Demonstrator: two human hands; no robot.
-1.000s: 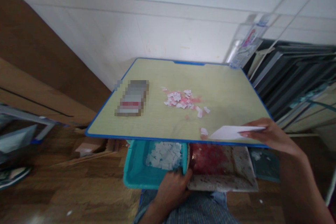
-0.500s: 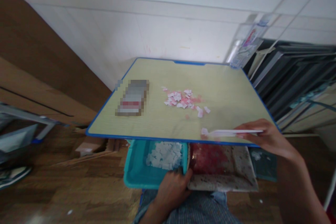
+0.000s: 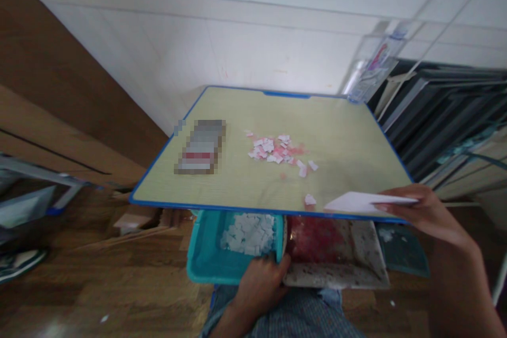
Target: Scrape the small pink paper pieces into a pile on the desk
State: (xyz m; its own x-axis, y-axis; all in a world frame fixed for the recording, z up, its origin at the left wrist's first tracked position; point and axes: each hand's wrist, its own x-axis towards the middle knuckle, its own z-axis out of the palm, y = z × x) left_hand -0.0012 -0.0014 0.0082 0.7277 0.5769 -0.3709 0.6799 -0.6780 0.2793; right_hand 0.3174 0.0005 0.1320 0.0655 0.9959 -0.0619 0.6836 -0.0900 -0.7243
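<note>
My right hand [image 3: 425,210] pinches a folded white sheet of paper [image 3: 352,202] just over the near right edge of the table [image 3: 336,121]. Left of the paper's tip lies a small stack of white paper pieces [image 3: 310,199], apart from it, with pink on its side. More pink-stained paper pieces [image 3: 273,151] are heaped mid-table. Below the table edge my left hand [image 3: 263,277] is closed where a teal basin [image 3: 216,273] and a stained tray [image 3: 336,274] meet; its fingertips are partly hidden. White paper pieces [image 3: 253,233] fill part of the basin, and red liquid wets the tray.
A pixelated phone-like object [image 3: 200,147] lies on the table's left. A clear bottle [image 3: 372,68] stands at the far right corner, by dark stacked panels [image 3: 455,100]. Cardboard [image 3: 137,216] and someone's shoe [image 3: 24,264] are on the floor at left.
My right hand has drawn the folded paper to the right, away from the small stack near the edge, and the sheet now shows more of its face. My left hand stays put.
</note>
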